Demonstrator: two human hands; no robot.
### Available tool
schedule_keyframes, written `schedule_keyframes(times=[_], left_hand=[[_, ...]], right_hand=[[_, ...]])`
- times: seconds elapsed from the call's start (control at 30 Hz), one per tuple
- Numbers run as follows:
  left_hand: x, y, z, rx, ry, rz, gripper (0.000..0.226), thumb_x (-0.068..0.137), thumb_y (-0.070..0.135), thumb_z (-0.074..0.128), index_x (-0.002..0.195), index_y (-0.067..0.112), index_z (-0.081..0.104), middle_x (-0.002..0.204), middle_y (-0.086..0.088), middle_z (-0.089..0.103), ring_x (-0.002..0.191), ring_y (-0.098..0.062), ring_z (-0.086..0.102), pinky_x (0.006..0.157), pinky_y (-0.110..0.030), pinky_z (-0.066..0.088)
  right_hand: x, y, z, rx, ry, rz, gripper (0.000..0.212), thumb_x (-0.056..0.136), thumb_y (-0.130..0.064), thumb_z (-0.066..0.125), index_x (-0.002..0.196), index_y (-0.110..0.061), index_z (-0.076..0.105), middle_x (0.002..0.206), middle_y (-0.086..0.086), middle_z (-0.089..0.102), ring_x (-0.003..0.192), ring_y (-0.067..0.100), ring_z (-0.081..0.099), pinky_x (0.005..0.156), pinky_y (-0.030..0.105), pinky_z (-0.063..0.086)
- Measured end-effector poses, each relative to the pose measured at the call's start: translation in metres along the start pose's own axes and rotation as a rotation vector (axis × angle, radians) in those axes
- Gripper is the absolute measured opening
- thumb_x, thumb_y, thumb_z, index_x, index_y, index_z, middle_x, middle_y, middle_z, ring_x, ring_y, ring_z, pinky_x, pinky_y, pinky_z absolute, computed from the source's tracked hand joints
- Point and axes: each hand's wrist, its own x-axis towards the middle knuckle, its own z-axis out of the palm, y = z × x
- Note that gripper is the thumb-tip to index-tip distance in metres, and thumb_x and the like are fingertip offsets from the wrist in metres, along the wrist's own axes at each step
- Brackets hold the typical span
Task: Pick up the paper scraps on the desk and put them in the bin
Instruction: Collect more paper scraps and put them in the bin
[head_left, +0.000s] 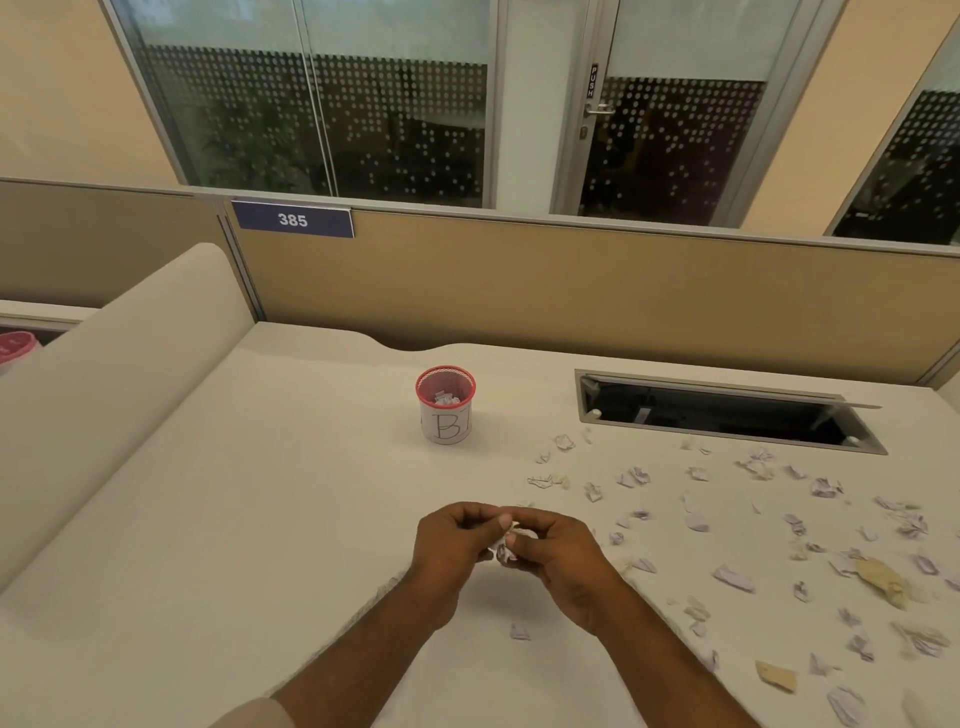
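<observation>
Landmark for all positions: the bin (445, 404), a small red mesh cup with a white paper wrap hand-lettered "BI", standing upright on the worktop (234, 493). Crumpled white paper is visible inside it, below the rim.

Left hand (449, 540): held above the worktop, directly nearer the camera than the bin and well apart from it. Its fingers (475, 514) are curled inward and meet the right hand at a small wad of paper scraps (506, 551).

Right hand (558, 551): just beside the left hand, on the side away from the bin's left. Its fingers are likewise curled, thumb and fingertips pinching the same wad. The wad is grasped by both hands together; only a small part of it shows between them.

Loose scraps (732, 577): many crumpled white and pale lilac pieces lie scattered on the worktop to the right of the bin, spreading toward the camera and the right edge of view. The nearest pieces to the bin lie just to its right; one single scrap (519, 632) lies nearer the camera than the hands. A few tan pieces (880, 574) lie among them, far right of the bin.

Other items: an open cable tray (727, 413) is recessed in the worktop to the right of the bin. A partition panel stands behind the bin, carrying a blue number plate (293, 220) reading "385", up and to the left of the bin.
</observation>
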Motion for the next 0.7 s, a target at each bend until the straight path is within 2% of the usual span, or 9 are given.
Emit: schedule_keyframes(times=[0.1,0.27,0.33,0.47,0.53,0.6,0.7], left_hand=[[0.004,-0.002,0.001,-0.046,0.038,-0.002,0.006,0.076,0.011,0.081,0.079,0.01,0.077,0.081,-0.011,0.075,0.069,-0.017,0.07,0.062,-0.022,0.054],[0.009,-0.009,0.001,-0.005,0.079,-0.02,0.01,0.074,0.018,0.083,0.079,0.012,0.077,0.078,-0.005,0.075,0.068,-0.013,0.069,0.06,-0.019,0.053],[0.011,-0.011,-0.001,0.023,0.094,-0.031,0.017,0.073,0.023,0.085,0.085,0.015,0.076,0.078,-0.002,0.074,0.072,-0.012,0.068,0.061,-0.021,0.052],[0.023,-0.018,-0.012,0.082,0.098,-0.028,0.031,0.075,0.038,0.082,0.098,0.022,0.07,0.071,0.0,0.062,0.066,-0.009,0.061,0.059,-0.023,0.05],[0.031,-0.021,-0.021,0.185,0.151,0.007,0.026,0.081,0.048,0.073,0.095,0.027,0.068,0.074,0.004,0.064,0.067,-0.01,0.058,0.064,-0.028,0.05],[0.039,-0.025,-0.033,0.36,0.211,0.084,0.023,0.087,0.053,0.063,0.09,0.031,0.066,0.082,0.01,0.067,0.075,-0.009,0.061,0.07,-0.025,0.049],[0.053,-0.033,-0.058,0.764,0.257,0.343,0.017,0.094,0.041,0.058,0.097,0.027,0.066,0.097,0.011,0.065,0.092,-0.011,0.059,0.084,-0.03,0.048]], right_hand=[[0.003,0.0,0.002,-0.029,-0.031,-0.006,0.027,0.088,0.003,0.058,0.112,-0.003,0.069,0.111,0.02,0.069,0.104,0.038,0.065,0.091,0.039,0.054],[0.008,0.009,0.0,0.036,0.035,0.024,0.02,0.086,0.001,0.063,0.102,-0.003,0.074,0.102,0.021,0.071,0.091,0.032,0.069,0.078,0.03,0.055],[0.01,0.012,-0.001,0.066,0.062,0.04,0.016,0.084,0.001,0.066,0.096,-0.003,0.075,0.098,0.019,0.073,0.083,0.027,0.069,0.075,0.029,0.055],[0.02,0.013,-0.002,0.119,0.115,0.058,0.012,0.081,0.004,0.068,0.089,0.001,0.075,0.09,0.018,0.073,0.075,0.023,0.07,0.069,0.027,0.056],[0.025,0.012,-0.003,0.187,0.15,0.073,0.01,0.08,0.009,0.067,0.087,0.006,0.073,0.086,0.02,0.071,0.068,0.022,0.068,0.066,0.027,0.057],[0.029,0.011,-0.004,0.228,0.17,0.086,0.01,0.08,0.012,0.064,0.088,0.008,0.071,0.085,0.02,0.072,0.066,0.022,0.067,0.065,0.027,0.057],[0.035,0.011,-0.007,0.241,0.189,0.107,0.011,0.081,0.013,0.062,0.089,0.01,0.069,0.084,0.022,0.072,0.064,0.022,0.067,0.063,0.027,0.058]])
